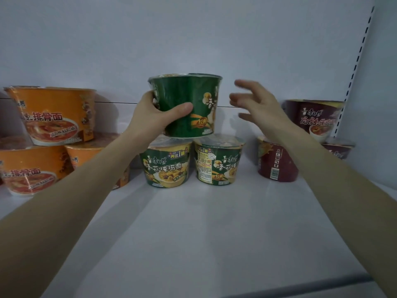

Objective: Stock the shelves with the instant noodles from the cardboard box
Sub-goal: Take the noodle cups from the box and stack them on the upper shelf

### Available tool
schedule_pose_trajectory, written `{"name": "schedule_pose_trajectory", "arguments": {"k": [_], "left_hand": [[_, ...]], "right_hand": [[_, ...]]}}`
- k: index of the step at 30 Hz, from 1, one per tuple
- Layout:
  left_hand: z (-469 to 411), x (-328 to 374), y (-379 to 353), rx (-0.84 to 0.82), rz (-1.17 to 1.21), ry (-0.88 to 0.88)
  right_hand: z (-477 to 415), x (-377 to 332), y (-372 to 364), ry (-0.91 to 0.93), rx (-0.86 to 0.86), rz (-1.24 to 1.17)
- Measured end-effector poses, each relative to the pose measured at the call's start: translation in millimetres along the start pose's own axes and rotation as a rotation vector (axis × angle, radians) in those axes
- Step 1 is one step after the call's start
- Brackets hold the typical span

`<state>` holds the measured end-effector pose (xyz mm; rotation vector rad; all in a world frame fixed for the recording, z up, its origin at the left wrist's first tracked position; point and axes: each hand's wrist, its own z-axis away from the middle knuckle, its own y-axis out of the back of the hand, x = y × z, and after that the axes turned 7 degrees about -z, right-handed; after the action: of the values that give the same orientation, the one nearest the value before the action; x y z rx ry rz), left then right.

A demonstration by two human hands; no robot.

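At the centre of the frame the left hand (pixel 150 112) grips a green noodle bowl (pixel 189 104) by its left side, thumb across the front, its base resting on the lids of two green bowls (pixel 166 164) standing side by side on the white shelf (pixel 193 222). The right hand (pixel 255 104) hovers just right of it, fingers spread, holding nothing. Orange bowls (pixel 53 115) are stacked at left, dark red bowls (pixel 279 162) at right.
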<state>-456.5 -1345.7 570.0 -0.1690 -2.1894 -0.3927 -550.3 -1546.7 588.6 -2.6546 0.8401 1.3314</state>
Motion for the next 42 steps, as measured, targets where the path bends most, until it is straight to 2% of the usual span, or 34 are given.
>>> {"name": "schedule_pose_trajectory", "arguments": {"k": [2, 4, 7, 11, 16, 25, 42], "left_hand": [[1, -4, 3, 0.013, 0.001, 0.002], [1, -7, 4, 0.02, 0.007, 0.007], [1, -8, 2, 0.025, 0.01, 0.013], [1, -8, 2, 0.027, 0.015, 0.012], [0, -8, 3, 0.039, 0.017, 0.01], [-1, -7, 2, 0.042, 0.025, -0.006], [-4, -11, -6, 0.063, 0.032, -0.037]], "right_hand": [[2, 20, 13, -0.041, -0.098, 0.326], [5, 42, 19, -0.105, -0.278, 0.632], [10, 57, 19, -0.208, -0.398, 0.76], [12, 59, 23, -0.135, -0.437, 0.826], [10, 57, 28, -0.113, -0.438, 0.809], [15, 66, 23, -0.096, -0.373, 0.629], [20, 64, 22, -0.101, -0.274, 0.604]]}}
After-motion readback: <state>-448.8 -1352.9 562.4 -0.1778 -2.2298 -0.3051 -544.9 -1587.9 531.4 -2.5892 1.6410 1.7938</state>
